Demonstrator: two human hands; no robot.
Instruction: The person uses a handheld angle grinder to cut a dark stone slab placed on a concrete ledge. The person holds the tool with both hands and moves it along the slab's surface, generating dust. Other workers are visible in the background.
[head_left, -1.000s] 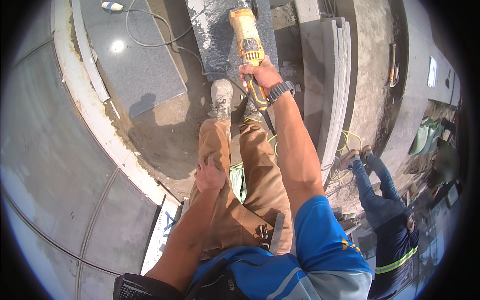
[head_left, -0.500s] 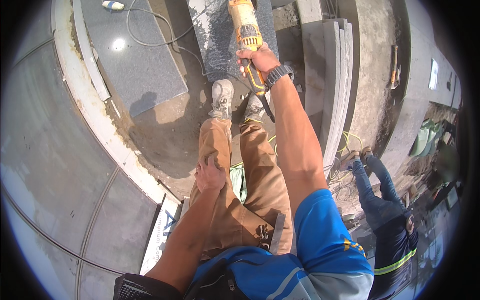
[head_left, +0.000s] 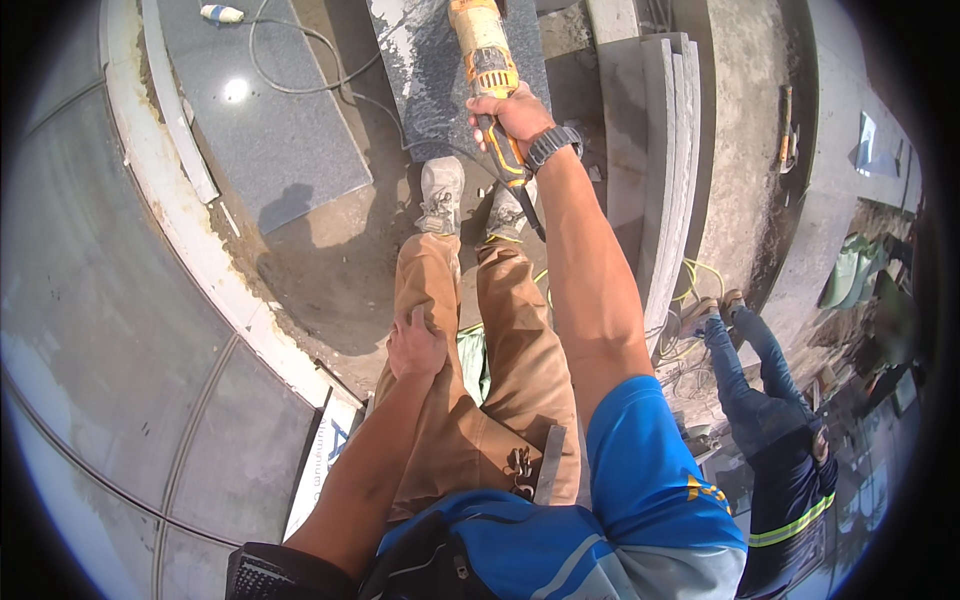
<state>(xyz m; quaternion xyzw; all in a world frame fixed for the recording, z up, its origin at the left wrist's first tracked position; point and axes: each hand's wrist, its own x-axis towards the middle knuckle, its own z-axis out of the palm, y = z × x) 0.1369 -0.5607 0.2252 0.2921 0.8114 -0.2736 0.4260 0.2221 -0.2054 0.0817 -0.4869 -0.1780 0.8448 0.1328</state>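
Note:
My right hand (head_left: pixel 508 118) is closed round the handle of a yellow-and-black power grinder (head_left: pixel 480 40), whose body is dusty. The tool is held over a dark grey stone slab (head_left: pixel 420 90) with white patches; its head is partly cut off at the upper edge. A dark cord runs from the handle's rear. My left hand (head_left: pixel 415 350) rests on my brown-trousered left leg near the knee, fingers apart and slightly bent, holding nothing. My two dusty boots (head_left: pixel 440 190) stand just short of the slab.
A grey slab (head_left: pixel 270 120) with a looped cable lies left, beside a white ledge (head_left: pixel 250 310) and metal panels. Stacked pale planks (head_left: pixel 660 190) stand right. Beyond them are a long-handled tool (head_left: pixel 785 125), a yellow hose (head_left: pixel 690 290) and another person (head_left: pixel 770 450) in dark, reflective-striped clothing.
My right hand and the grinder have moved forward, toward the upper edge, and a little leftward. My left hand stays on my leg.

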